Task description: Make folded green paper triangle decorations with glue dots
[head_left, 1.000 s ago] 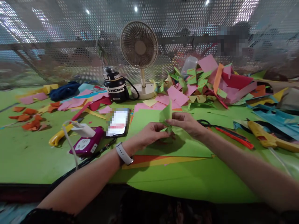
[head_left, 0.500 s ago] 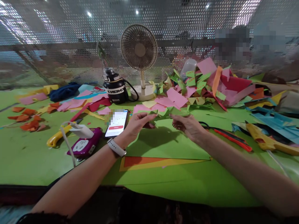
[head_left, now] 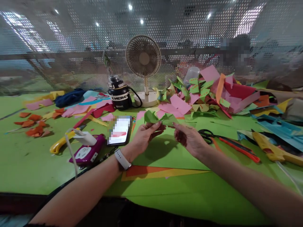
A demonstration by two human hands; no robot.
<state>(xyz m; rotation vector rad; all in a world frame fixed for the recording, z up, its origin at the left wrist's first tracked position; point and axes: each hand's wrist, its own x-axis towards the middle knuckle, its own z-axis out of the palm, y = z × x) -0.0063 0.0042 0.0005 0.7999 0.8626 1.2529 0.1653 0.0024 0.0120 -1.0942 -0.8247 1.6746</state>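
A small folded green paper piece (head_left: 151, 117) is pinched between the thumb and fingers of my left hand (head_left: 147, 134). My right hand (head_left: 188, 135) has its thumb and fingertips closed at the right end of the same piece. Both hands hover over a large green sheet (head_left: 163, 157), where their shadow falls. Under its front edge, orange and yellow sheets (head_left: 146, 173) stick out. A phone (head_left: 119, 130) with a lit screen lies left of my left hand. Black scissors (head_left: 206, 135) rest right beside my right hand.
At the back stand a fan (head_left: 143, 58) and a black bottle (head_left: 119, 97). Cut paper is heaped (head_left: 201, 91) at the back right. A red-handled cutter (head_left: 239, 149) and a yellow glue gun (head_left: 272, 149) lie right. A purple power strip (head_left: 86, 154) and orange scraps (head_left: 35, 130) lie left.
The view has tilted up slightly. The green piece has turned, and more of it now rises above my left fingers. My right hand has moved a little away from my left, uncovering the scissors' handles.
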